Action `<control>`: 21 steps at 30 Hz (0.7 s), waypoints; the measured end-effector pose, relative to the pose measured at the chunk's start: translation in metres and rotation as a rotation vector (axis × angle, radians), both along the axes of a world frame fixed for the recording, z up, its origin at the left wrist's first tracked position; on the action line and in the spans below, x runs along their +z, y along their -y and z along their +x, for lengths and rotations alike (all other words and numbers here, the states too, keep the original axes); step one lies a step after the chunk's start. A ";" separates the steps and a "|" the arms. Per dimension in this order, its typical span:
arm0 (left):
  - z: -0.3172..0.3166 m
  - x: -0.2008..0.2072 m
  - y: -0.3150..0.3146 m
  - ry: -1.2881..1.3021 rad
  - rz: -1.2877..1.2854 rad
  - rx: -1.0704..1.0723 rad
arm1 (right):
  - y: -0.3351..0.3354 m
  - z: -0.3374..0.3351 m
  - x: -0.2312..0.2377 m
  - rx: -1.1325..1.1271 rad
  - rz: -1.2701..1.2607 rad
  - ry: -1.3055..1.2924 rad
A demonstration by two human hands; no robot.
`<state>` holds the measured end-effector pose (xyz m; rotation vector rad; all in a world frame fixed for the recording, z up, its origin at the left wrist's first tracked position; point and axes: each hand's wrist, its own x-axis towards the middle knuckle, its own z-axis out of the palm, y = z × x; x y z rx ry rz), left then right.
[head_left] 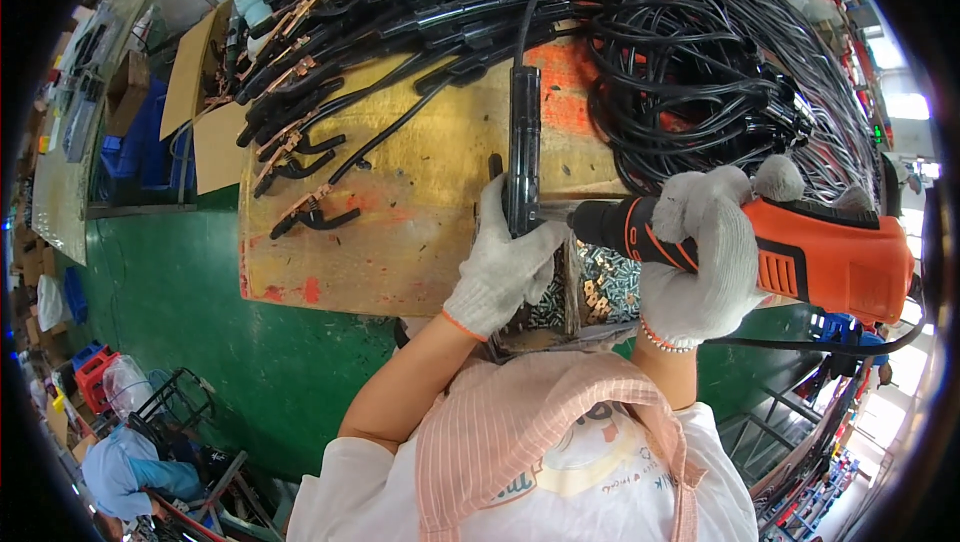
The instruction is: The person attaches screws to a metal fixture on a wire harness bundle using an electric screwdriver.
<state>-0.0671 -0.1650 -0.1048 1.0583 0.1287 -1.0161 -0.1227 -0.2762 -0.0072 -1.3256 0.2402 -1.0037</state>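
Note:
My left hand (503, 267), in a white knitted glove, grips the lower end of a black tubular handle (525, 132) that stands upright in the picture. A black cable runs from the handle's top toward the back. In my right hand (705, 252), gloved too, is an orange and black power screwdriver (840, 257), lying sideways with its black nose pointing left. That nose is close beside my left fingertips and the handle's lower end; whether it touches cannot be told. My left fingers and the glove hide the handle's bottom.
Bins of silver screws (622, 267) and small copper pieces (597, 299) sit below the tool. Black clamps with copper jaws (305, 207) lie on the worn yellow board (400, 267). Coiled black cables (680, 82) heap at back right. Other people (130, 472) are at the left.

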 end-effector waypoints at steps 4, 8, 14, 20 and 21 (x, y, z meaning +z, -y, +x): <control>0.002 -0.006 -0.002 0.007 -0.033 0.048 | 0.000 0.006 -0.001 -0.022 -0.083 -0.101; 0.007 -0.003 -0.004 -0.013 -0.077 0.044 | 0.001 0.011 0.002 -0.056 -0.162 -0.171; 0.005 0.004 0.003 0.009 -0.093 0.000 | 0.014 0.008 0.011 -0.090 -0.116 -0.259; -0.005 0.002 -0.013 0.021 -0.150 0.043 | 0.033 -0.056 0.002 0.036 0.199 0.447; 0.002 0.015 -0.011 0.048 -0.157 0.012 | 0.040 -0.076 0.003 -0.074 0.256 0.436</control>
